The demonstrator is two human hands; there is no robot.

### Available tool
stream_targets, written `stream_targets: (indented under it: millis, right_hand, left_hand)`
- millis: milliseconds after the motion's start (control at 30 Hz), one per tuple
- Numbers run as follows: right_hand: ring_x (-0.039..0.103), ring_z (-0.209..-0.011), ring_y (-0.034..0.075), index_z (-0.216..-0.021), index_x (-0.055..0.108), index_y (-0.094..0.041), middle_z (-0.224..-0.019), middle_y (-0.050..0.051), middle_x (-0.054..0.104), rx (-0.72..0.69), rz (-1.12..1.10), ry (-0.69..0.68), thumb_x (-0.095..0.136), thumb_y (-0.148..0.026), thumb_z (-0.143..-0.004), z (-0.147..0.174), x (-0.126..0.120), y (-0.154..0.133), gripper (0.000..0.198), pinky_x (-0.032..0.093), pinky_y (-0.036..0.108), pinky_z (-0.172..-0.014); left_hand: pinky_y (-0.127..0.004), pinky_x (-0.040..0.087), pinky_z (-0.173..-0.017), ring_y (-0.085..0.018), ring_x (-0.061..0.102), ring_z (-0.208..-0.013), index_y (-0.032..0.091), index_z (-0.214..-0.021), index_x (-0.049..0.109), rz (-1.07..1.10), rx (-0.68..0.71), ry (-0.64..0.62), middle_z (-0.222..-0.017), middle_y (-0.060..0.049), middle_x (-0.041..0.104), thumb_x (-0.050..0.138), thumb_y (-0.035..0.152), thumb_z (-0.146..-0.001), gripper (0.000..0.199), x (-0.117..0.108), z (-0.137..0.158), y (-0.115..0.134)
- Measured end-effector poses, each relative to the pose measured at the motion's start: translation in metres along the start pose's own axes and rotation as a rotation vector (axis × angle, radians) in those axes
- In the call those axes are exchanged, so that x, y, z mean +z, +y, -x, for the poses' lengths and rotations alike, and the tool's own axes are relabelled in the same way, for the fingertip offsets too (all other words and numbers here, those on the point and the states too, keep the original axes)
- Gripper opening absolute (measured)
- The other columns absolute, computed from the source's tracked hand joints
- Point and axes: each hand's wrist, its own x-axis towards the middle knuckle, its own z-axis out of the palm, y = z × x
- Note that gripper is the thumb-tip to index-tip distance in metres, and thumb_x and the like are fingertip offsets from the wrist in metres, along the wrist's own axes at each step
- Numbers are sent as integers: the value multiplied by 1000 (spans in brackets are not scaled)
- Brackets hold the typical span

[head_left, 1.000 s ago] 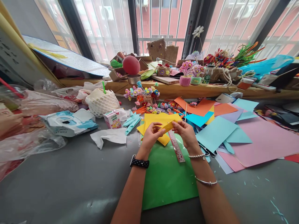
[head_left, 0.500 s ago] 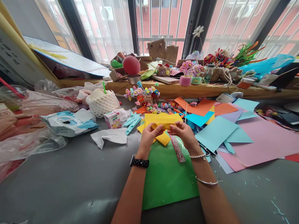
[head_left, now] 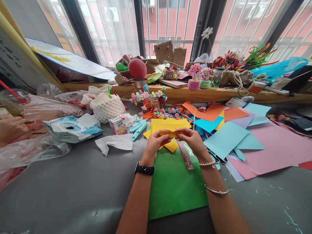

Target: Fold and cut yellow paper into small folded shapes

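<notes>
A folded yellow strip (head_left: 168,133) lies between two bare hands, raised over the near edge of the yellow sheets (head_left: 168,123); its long axis runs roughly left to right, across the line of the forearms. The left hand (head_left: 156,142) grips its left end between thumb and fingers, the right hand (head_left: 193,140) pinches at its right end — both grips are closed on the strip, and neither hand is clearly nearer to it. The fingers cover both ends, so the exact fold cannot be told. Below the right hand, a ruler (head_left: 185,155) lies aslant on a green mat (head_left: 179,188), its far end close to the fingers. To the right lie pale blue sheets (head_left: 225,139) and a pink sheet (head_left: 282,146); to the left, a tissue (head_left: 115,143) and a wipes pack (head_left: 73,130) — beyond these, at the edge, another person's hand (head_left: 12,130).
</notes>
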Motion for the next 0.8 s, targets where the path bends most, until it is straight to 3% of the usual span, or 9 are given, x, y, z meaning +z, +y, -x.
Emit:
stream_targets:
  millis: [233,433,633,800]
  right_hand:
    - [60,-64,13,-71,67,-17,-69,2,66,19,4,7,58,-15,-59,1,-1,-3,15,47,27,-62]
    - [61,-60,14,-70,67,-17,-62,2,66,70,-9,50,60,-14,-56,-1,-7,-1,16,48,29,-64]
    - [62,-60,14,-70,68,-17,-66,3,67,98,-19,21,61,-15,-56,-1,-7,-1,16,49,29,-63]
    - [62,-60,13,-69,68,-17,-69,3,67,99,-32,20,62,-17,-56,1,-9,-3,14,50,29,-64]
  left_hand:
    - [-21,50,-69,-12,62,-71,13,-74,62,69,2,-36,-78,-2,65,68,11,-54,21,-7,-2,0]
    - [-22,50,-67,-10,60,-61,12,-67,63,-110,64,54,-66,-1,64,73,19,-48,23,-10,-2,6]
    - [-24,50,-68,-11,60,-63,12,-62,65,-151,83,73,-67,-2,65,74,20,-44,22,-11,-3,9]
    - [-23,49,-67,-11,60,-64,14,-70,65,-213,115,9,-71,-2,66,72,22,-50,22,-14,-5,6]
